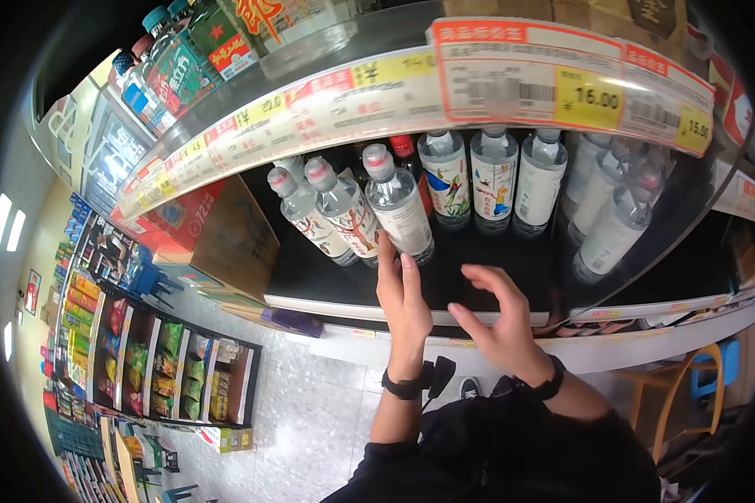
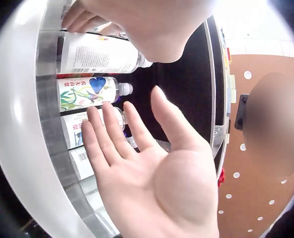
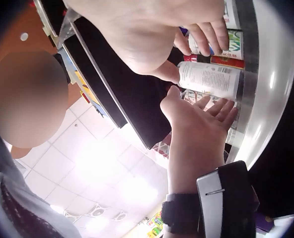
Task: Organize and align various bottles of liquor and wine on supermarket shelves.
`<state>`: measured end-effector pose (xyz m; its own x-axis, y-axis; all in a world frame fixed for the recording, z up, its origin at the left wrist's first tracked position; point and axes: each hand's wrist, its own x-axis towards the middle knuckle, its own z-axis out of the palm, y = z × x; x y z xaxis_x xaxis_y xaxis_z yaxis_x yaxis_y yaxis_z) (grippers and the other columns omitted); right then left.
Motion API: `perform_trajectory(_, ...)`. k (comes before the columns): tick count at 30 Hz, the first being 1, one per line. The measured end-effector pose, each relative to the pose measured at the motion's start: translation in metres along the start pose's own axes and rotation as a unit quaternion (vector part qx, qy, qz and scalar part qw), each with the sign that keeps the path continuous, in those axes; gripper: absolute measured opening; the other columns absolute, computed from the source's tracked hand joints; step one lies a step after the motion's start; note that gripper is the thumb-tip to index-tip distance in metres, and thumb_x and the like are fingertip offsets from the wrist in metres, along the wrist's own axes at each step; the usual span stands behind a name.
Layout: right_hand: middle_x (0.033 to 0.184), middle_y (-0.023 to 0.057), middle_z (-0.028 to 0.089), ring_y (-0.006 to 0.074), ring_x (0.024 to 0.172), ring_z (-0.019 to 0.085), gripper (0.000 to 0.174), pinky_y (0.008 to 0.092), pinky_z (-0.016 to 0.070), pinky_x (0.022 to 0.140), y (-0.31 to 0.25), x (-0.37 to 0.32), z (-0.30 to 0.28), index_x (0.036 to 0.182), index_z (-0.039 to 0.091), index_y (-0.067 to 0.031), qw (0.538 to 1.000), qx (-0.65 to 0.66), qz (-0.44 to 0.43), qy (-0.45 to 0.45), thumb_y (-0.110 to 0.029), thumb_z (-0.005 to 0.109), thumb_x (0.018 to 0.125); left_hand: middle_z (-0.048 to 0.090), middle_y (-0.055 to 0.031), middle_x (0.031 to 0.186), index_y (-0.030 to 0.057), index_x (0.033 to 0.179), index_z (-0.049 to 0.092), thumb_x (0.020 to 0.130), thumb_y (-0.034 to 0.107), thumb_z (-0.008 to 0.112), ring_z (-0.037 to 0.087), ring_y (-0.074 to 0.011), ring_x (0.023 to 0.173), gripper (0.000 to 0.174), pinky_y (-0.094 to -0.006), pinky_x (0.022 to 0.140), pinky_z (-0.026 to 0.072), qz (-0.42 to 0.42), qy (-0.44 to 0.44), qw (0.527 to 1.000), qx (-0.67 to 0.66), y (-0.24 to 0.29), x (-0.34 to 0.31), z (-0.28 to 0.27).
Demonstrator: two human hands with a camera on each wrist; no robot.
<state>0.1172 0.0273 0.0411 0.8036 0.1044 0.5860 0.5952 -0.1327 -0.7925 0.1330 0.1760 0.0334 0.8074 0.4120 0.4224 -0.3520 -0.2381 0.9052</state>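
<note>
plastic, clear with a white label, the front bottle [image 1: 398, 205] stands upright on the black shelf [image 1: 478, 256], left of the middle. two tilted bottles [image 1: 327, 214] sit just to its left, and a back row [image 1: 493, 176] of upright ones stands farther in and to the right. my left hand [image 1: 403, 293] is flat, fingers straight and together, with the tips at the foot of the front bottle. i cannot tell whether they touch it or stop just short. my right hand [image 1: 499, 323] hangs over the bare near part of the shelf, fingers loosely curled, with nothing in them. as i judge it, the lining-up is partly done. plenty of bottles stand in place and neither hand carries one, but the left pair leans out of line and the near right of the shelf has none. the bottles at the far right [image 1: 604, 218] are smeared by glare, so i cannot count them. the price strip [image 1: 478, 80] above hides whatever lies behind it, the label print is too small to read, and in both wrist views my palms cover most of the shelf.
</note>
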Motion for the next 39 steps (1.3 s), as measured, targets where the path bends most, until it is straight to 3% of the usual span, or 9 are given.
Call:
perform_trajectory(5, 0.138, 0.0264, 0.054, 0.0375, 0.124, 0.058, 0.079, 0.0427, 0.0467, 0.102, 0.02, 0.019, 0.025, 0.147, 0.039, 0.004, 0.999, -0.047, 0.001, -0.011, -0.018, 0.081, 0.083, 0.053, -0.0265, 0.14, -0.0064, 0.152, 0.035, 0.108, 0.036, 0.042, 0.053, -0.0336, 0.129, 0.061, -0.0396, 0.106, 0.0414, -0.046, -0.052, 0.998, 0.007, -0.008, 0.003, -0.014)
perform_trajectory(8, 0.141, 0.0283, 0.051, 0.0395, 0.13, 0.054, 0.082, 0.0436, 0.0445, 0.106, 0.028, 0.033, 0.036, 0.149, 0.035, 0.0044, 0.999, -0.032, 0.033, -0.017, -0.02, 0.08, 0.085, 0.039, -0.0285, 0.151, -0.0052, 0.153, 0.034, 0.107, 0.036, 0.043, 0.045, -0.0398, 0.138, 0.063, -0.0417, 0.112, 0.0358, 0.072, -0.068, 0.992, 0.08, 0.004, 0.006, -0.009)
perform_trajectory(12, 0.145, 0.0309, 0.048, 0.0414, 0.135, 0.05, 0.083, 0.0439, 0.0422, 0.11, 0.03, 0.049, 0.048, 0.151, 0.032, 0.0045, 0.995, 0.002, 0.095, -0.027, -0.023, 0.077, 0.088, 0.044, -0.0269, 0.152, -0.0043, 0.156, 0.03, 0.106, 0.033, 0.044, 0.047, -0.0353, 0.138, 0.063, -0.0416, 0.112, 0.0368, 0.007, -0.111, 0.987, -0.116, 0.006, 0.013, -0.008)
perform_trajectory(17, 0.118, 0.0213, 0.059, 0.0349, 0.107, 0.063, 0.074, 0.0424, 0.051, 0.091, 0.036, 0.046, 0.047, 0.144, 0.046, 0.0025, 0.996, -0.066, 0.053, 0.022, -0.025, 0.081, 0.085, 0.052, -0.0248, 0.137, 0.002, 0.156, 0.034, 0.103, 0.042, 0.049, 0.053, -0.0326, 0.126, 0.068, -0.0414, 0.105, 0.0419, -0.005, -0.08, 0.994, -0.073, -0.004, 0.004, -0.017)
perform_trajectory(23, 0.115, 0.0174, 0.061, 0.0279, 0.101, 0.066, 0.071, 0.036, 0.0537, 0.084, 0.024, 0.023, 0.03, 0.139, 0.053, 0.0011, 0.996, 0.06, 0.039, 0.051, -0.018, 0.087, 0.079, 0.052, -0.0257, 0.134, 0.0001, 0.151, 0.045, 0.1, 0.047, 0.051, 0.053, -0.0366, 0.123, 0.069, -0.0443, 0.105, 0.0408, 0.082, -0.074, 0.993, 0.029, 0.014, -0.021, -0.01)
perform_trajectory(28, 0.114, 0.0162, 0.064, 0.0254, 0.102, 0.067, 0.071, 0.035, 0.0549, 0.084, -0.024, 0.011, -0.009, 0.133, 0.058, 0.0039, 1.0, -0.013, -0.001, 0.027, -0.018, 0.09, 0.074, 0.052, -0.0284, 0.138, -0.006, 0.145, 0.049, 0.093, 0.04, 0.052, 0.054, -0.0385, 0.123, 0.069, -0.0455, 0.106, 0.0404, 0.108, -0.022, 0.994, -0.028, 0.031, -0.056, 0.001)
perform_trajectory(32, 0.104, 0.016, 0.068, 0.0231, 0.081, 0.072, 0.073, 0.0312, 0.0592, 0.068, -0.039, -0.001, -0.042, 0.126, 0.066, 0.005, 0.981, -0.093, -0.162, 0.047, -0.02, 0.096, 0.063, 0.061, -0.0306, 0.12, -0.0127, 0.131, 0.058, 0.092, 0.075, 0.043, 0.062, -0.0396, 0.109, 0.097, -0.0462, 0.096, 0.0478, 0.152, 0.011, 0.988, 0.009, 0.06, -0.081, 0.006)
perform_trajectory(34, 0.102, 0.0158, 0.069, 0.0241, 0.083, 0.072, 0.073, 0.0316, 0.0592, 0.068, -0.045, -0.01, -0.062, 0.123, 0.067, 0.0064, 0.976, -0.105, -0.189, 0.04, -0.024, 0.096, 0.063, 0.064, -0.0307, 0.113, -0.0139, 0.125, 0.061, 0.092, 0.076, 0.041, 0.066, -0.0395, 0.102, 0.098, -0.0447, 0.089, 0.0525, 0.21, -0.001, 0.976, 0.049, 0.064, -0.093, 0.005)
perform_trajectory(39, 0.093, 0.0156, 0.071, 0.0251, 0.073, 0.072, 0.073, 0.0321, 0.0579, 0.062, -0.035, -0.048, -0.11, 0.113, 0.069, 0.0085, 0.973, -0.12, -0.195, 0.012, -0.037, 0.095, 0.062, 0.073, -0.0206, 0.092, 0.0003, 0.113, 0.073, 0.088, 0.084, 0.038, 0.072, -0.0296, 0.073, 0.095, -0.0334, 0.061, 0.0575, 0.36, -0.079, 0.915, 0.162, 0.11, -0.096, 0.004)
